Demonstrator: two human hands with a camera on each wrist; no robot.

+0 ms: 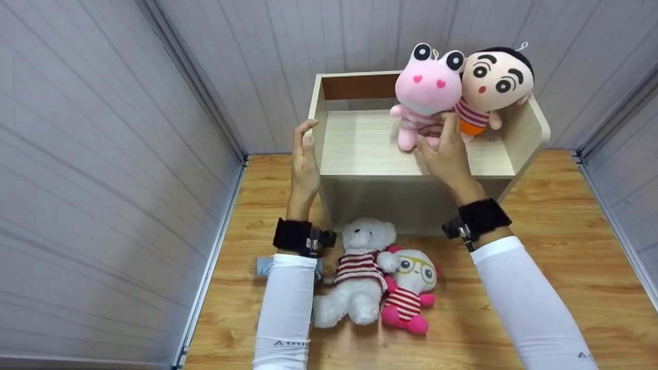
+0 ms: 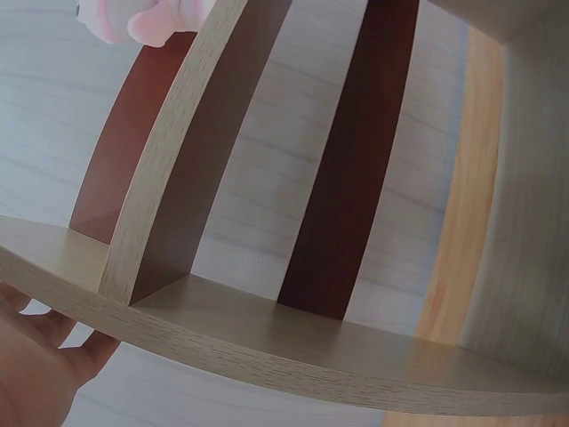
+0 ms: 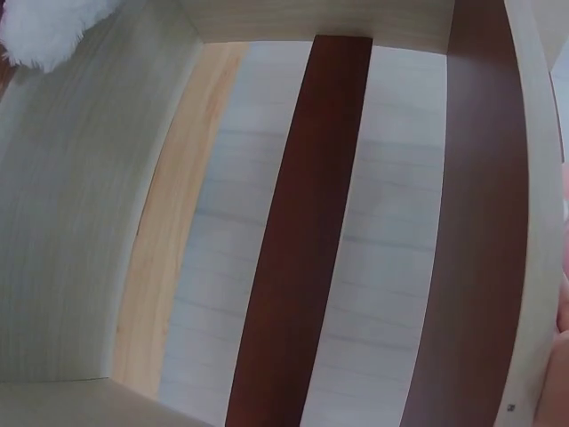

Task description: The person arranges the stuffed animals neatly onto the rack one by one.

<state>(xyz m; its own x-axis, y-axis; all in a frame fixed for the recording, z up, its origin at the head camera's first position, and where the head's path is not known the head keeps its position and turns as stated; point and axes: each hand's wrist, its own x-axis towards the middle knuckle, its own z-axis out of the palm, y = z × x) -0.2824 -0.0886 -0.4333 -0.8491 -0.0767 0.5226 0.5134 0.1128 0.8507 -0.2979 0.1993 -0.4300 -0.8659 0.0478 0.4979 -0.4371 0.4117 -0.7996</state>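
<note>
A pink frog plush toy [image 1: 427, 85] sits upright on the top shelf [image 1: 367, 146] of a small light-wood shelf unit. My right hand [image 1: 447, 154] pinches its lower body near the legs, thumb in front. Against the frog's side leans a boy doll [image 1: 498, 82] with black hair, striped shirt and orange shorts, by the right side panel. My left hand [image 1: 305, 167] touches the outside of the left side panel [image 1: 318, 110], fingers near its front edge. In the left wrist view those fingers [image 2: 89, 354] lie against the panel's outer face. The right wrist view mostly misses the right hand.
On the wood floor [image 1: 555, 288] before the unit lie a white teddy bear [image 1: 362, 264] in a striped sweater and a pink plush with glasses [image 1: 408, 293]. A blue-clothed toy [image 1: 264, 266] is partly hidden under the left forearm. Reddish-brown slats [image 2: 356, 160] cross the unit's back. Grey walls [image 1: 118, 154] stand around.
</note>
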